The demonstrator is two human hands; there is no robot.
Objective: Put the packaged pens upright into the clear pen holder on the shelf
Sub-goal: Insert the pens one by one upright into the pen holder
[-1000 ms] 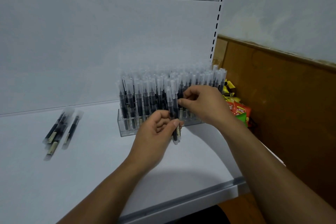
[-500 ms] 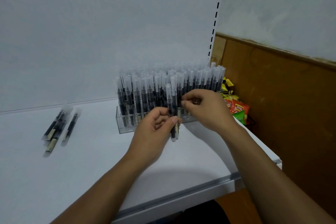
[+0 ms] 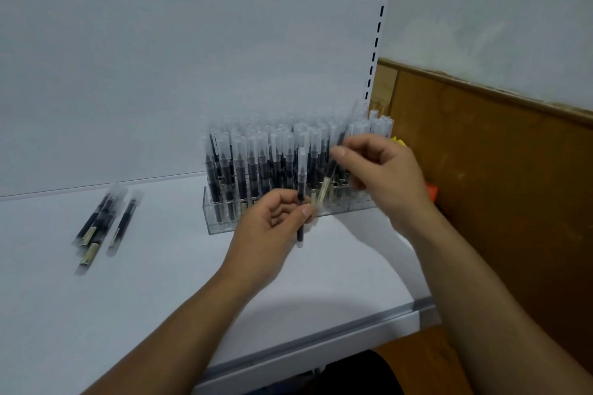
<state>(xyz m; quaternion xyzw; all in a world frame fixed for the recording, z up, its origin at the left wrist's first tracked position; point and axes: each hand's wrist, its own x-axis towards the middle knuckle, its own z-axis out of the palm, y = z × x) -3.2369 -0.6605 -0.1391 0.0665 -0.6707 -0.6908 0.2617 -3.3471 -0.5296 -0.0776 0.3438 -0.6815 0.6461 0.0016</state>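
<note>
Your left hand (image 3: 272, 228) pinches one packaged pen (image 3: 301, 183) upright between thumb and forefinger. Your right hand (image 3: 382, 176) pinches a second pen (image 3: 324, 184), its top tilted toward one o'clock, against the front rows of the clear pen holder (image 3: 218, 218). The holder stands packed at twelve o'clock. Loose pens (image 3: 99, 228) lie well apart at nine o'clock on the shelf (image 3: 160, 292). Its front edge (image 3: 321, 335) runs along six o'clock, with a wooden panel (image 3: 497, 186) at three.
</note>
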